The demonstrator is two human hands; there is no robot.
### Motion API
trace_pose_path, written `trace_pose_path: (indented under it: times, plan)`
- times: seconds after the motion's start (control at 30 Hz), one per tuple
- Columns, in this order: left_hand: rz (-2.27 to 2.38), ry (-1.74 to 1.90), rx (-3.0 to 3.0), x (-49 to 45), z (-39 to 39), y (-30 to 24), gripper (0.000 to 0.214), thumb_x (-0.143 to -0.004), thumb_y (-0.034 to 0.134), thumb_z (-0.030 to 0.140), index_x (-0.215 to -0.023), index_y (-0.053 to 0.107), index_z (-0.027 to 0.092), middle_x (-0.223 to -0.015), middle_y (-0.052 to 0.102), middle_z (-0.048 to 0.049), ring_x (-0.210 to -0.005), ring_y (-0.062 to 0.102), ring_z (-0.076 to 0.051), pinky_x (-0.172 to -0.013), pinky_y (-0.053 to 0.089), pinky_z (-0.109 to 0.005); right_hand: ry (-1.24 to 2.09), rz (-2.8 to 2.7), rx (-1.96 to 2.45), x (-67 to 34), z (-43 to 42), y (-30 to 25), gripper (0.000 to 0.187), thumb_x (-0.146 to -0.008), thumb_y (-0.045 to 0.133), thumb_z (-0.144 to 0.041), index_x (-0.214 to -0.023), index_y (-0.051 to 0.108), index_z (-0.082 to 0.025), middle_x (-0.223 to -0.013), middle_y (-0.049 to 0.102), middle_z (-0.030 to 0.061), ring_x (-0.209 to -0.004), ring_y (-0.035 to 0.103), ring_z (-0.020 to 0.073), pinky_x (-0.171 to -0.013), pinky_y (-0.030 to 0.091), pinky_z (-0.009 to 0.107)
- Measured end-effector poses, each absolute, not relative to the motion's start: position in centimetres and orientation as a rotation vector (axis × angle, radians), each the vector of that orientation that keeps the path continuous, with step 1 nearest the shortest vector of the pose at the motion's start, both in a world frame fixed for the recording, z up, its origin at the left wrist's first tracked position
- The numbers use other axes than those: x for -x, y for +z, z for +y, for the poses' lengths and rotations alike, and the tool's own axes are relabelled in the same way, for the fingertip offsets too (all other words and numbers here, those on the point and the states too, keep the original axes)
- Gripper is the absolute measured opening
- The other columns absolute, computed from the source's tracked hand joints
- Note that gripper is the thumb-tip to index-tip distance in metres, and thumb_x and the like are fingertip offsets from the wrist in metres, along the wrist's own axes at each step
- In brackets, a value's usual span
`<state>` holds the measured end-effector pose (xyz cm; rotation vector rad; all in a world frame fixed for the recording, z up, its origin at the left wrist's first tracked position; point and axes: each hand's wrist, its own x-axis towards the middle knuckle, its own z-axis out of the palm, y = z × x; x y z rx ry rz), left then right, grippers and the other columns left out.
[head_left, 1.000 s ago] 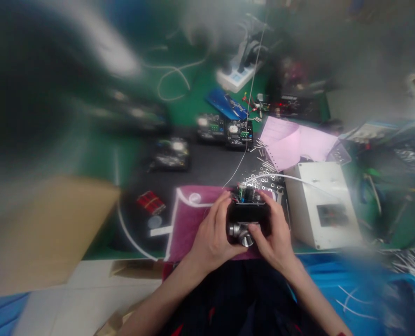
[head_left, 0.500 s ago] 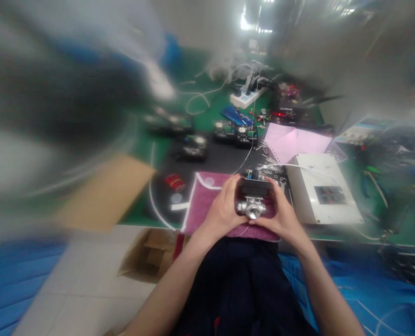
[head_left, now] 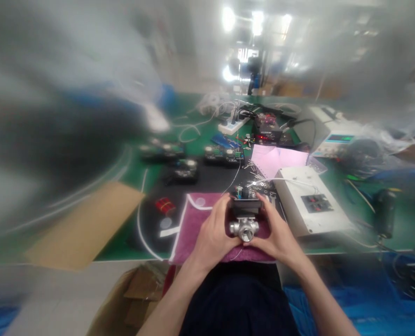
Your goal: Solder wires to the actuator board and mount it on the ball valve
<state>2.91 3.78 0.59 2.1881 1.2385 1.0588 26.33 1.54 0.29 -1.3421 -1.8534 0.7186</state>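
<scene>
Between my two hands is a motorised valve (head_left: pixel 245 228), with a silvery three-way metal body below a black housing and an exposed circuit board on top. My left hand (head_left: pixel 212 231) is closed round its left side. My right hand (head_left: pixel 277 233) grips the right side, thumb low near the metal body and fingers up by the housing. Beneath lies a purple cloth (head_left: pixel 189 238) with a white border, on a black mat (head_left: pixel 207 181). A thin white wire rises from near the valve. Small screws, nuts and washers (head_left: pixel 263 185) are scattered just beyond my right hand.
Several black circuit-board units (head_left: pixel 234 156) stand farther back. To the right are a grey-white box (head_left: pixel 305 198) with a terminal panel and pink paper (head_left: pixel 280 161). Cardboard (head_left: pixel 91 224), a red bundle (head_left: pixel 165 205) and a blurred person (head_left: pixel 154 116) are on the left. A power strip (head_left: pixel 233 125) lies behind.
My view has tilted up, so the bench appears lower and more of the room's far side shows. Both hands keep the valve in much the same hold.
</scene>
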Motion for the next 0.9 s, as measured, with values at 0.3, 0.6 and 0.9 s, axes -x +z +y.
trace_pose_path:
  times: [0.3,0.6,0.9]
  plan:
    - [1.311,0.952,-2.127,-2.4,3.6,0.0,0.114,-0.075,0.094,0.033,-0.164,0.022,0.023,-0.165,0.045,-0.0176,-0.155,0.047,-0.035,-0.127,0.046,-0.053,0.458,-1.994,1.376,-26.1,1.3,0.6,0.118,-0.079,0.089,-0.062,-0.170,0.023,-0.028,-0.169,0.041,0.0120,-0.156,0.043,0.0328,-0.130,0.041,0.052]
    - [1.303,0.927,-2.068,-2.5,4.2,-0.3,0.115,-0.073,0.093,0.029,-0.163,0.021,0.024,-0.163,0.046,-0.0193,-0.153,0.049,-0.039,-0.125,0.049,-0.056,0.691,-1.978,1.440,-27.6,1.5,1.9,0.114,-0.078,0.084,-0.072,-0.169,0.029,-0.031,-0.171,0.038,0.0099,-0.157,0.041,0.0371,-0.130,0.041,0.056]
    - [1.253,0.919,-2.066,-2.5,4.0,-0.4,0.111,-0.076,0.087,0.021,-0.166,0.021,0.020,-0.167,0.043,-0.0205,-0.156,0.045,-0.039,-0.125,0.048,-0.059,-0.006,-2.547,1.345,-28.8,5.7,12.9,0.047,-0.101,0.066,-0.031,-0.148,0.059,-0.037,-0.129,0.075,0.0017,-0.105,0.072,0.0236,-0.083,0.062,0.038]
